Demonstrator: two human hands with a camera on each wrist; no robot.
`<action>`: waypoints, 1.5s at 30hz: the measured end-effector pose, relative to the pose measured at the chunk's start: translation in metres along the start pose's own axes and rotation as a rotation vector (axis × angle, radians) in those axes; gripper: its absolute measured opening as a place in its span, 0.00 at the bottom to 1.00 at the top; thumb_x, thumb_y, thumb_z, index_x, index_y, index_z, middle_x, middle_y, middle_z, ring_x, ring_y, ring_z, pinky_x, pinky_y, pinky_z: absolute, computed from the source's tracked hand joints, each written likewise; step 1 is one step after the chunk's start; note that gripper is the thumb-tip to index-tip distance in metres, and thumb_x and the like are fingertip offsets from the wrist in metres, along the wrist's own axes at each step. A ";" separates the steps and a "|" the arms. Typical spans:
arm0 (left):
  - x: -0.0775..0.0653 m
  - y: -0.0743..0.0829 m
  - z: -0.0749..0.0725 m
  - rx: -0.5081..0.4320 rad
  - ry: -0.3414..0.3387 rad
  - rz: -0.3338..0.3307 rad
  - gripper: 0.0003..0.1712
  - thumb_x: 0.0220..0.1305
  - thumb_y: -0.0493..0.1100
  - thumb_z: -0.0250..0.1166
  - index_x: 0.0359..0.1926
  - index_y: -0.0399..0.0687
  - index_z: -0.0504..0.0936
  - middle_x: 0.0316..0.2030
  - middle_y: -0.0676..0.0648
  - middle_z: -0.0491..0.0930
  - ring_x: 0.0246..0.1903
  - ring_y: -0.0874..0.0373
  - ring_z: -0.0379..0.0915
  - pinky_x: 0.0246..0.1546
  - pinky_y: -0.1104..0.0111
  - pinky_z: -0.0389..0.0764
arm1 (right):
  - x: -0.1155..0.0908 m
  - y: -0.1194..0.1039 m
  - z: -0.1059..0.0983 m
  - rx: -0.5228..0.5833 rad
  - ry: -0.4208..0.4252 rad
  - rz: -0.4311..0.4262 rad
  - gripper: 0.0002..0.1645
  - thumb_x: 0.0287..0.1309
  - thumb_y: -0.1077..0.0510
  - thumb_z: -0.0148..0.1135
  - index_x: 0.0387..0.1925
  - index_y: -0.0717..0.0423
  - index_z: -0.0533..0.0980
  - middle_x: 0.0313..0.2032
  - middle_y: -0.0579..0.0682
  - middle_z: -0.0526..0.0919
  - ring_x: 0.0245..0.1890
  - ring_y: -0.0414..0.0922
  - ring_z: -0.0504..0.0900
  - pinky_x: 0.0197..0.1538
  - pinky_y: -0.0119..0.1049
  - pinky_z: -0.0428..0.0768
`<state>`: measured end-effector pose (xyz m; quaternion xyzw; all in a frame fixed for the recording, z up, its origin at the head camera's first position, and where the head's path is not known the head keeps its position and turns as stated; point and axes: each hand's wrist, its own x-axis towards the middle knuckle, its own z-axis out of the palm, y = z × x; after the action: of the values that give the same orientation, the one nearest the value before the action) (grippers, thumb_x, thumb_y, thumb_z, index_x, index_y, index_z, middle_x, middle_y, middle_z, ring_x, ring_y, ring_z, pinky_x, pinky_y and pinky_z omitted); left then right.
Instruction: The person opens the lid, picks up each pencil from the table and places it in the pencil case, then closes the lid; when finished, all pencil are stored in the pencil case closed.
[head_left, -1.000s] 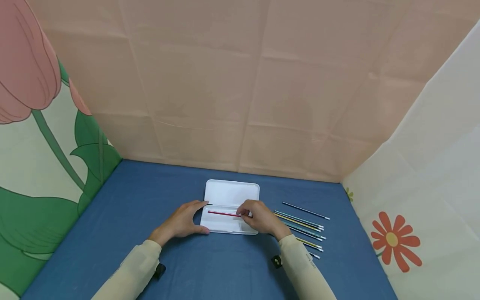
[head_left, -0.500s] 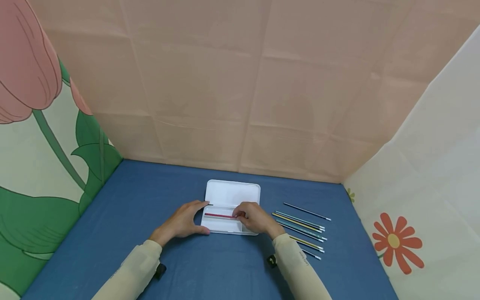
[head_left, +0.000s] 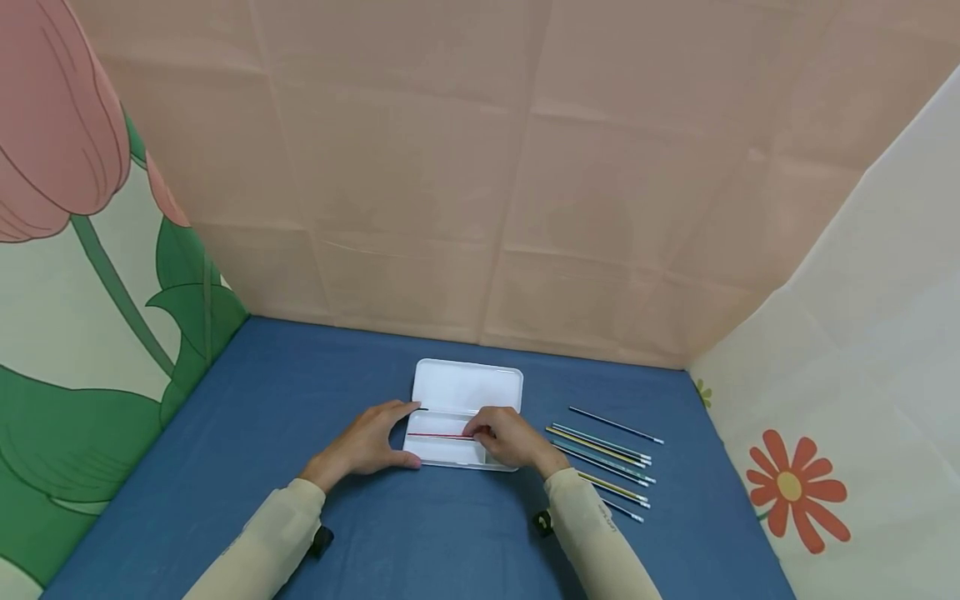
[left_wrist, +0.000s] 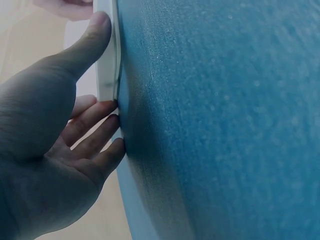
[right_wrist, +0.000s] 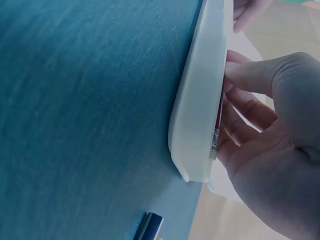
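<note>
Left hand [head_left: 367,442] is spread wide about the left end of a smooth white case [head_left: 442,452], thumb on its near wall. Right hand [head_left: 510,437] pinches a slim red pencil [head_left: 435,435], held lengthwise in or just above the shallow tray; which, I cannot tell. Its metal band [right_wrist: 215,139] and pale eraser [right_wrist: 213,155] show at the rim. Round-cornered, the lid [head_left: 467,383] is folded back. Straight pencils [head_left: 597,446], dark, green and yellow, fan loosely on grainy blue cloth [head_left: 390,533] to the right.
</note>
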<state>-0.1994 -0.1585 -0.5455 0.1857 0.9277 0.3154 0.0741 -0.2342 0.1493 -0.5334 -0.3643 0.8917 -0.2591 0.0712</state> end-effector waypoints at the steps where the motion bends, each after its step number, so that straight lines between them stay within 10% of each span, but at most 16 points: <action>1: 0.000 0.000 0.000 0.000 0.000 -0.001 0.58 0.59 0.59 0.88 0.83 0.42 0.73 0.78 0.31 0.76 0.76 0.30 0.74 0.76 0.33 0.76 | 0.000 0.000 0.000 0.002 -0.001 -0.001 0.16 0.77 0.71 0.64 0.51 0.56 0.93 0.48 0.50 0.95 0.47 0.43 0.88 0.57 0.41 0.89; 12: 0.003 0.000 0.001 -0.003 -0.011 -0.015 0.58 0.60 0.59 0.88 0.84 0.43 0.73 0.79 0.31 0.75 0.78 0.30 0.73 0.76 0.33 0.75 | -0.004 0.000 0.000 0.070 -0.010 0.028 0.12 0.76 0.65 0.69 0.55 0.57 0.91 0.44 0.49 0.93 0.41 0.37 0.83 0.51 0.36 0.87; 25: 0.001 0.001 0.001 0.009 -0.006 -0.029 0.58 0.60 0.59 0.88 0.84 0.44 0.73 0.80 0.30 0.74 0.78 0.28 0.72 0.77 0.32 0.74 | -0.016 -0.007 -0.005 0.126 -0.047 0.107 0.25 0.77 0.54 0.72 0.70 0.55 0.84 0.64 0.55 0.90 0.63 0.53 0.88 0.72 0.55 0.86; 45: 0.000 0.001 0.000 0.007 -0.011 -0.026 0.59 0.60 0.59 0.88 0.84 0.43 0.72 0.80 0.28 0.71 0.79 0.26 0.69 0.77 0.31 0.74 | -0.072 -0.003 -0.022 0.053 0.093 0.151 0.29 0.75 0.51 0.75 0.71 0.55 0.82 0.70 0.53 0.87 0.72 0.55 0.85 0.76 0.62 0.82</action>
<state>-0.1991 -0.1574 -0.5448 0.1758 0.9306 0.3102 0.0825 -0.1868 0.2059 -0.5174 -0.2815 0.9118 -0.2932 0.0588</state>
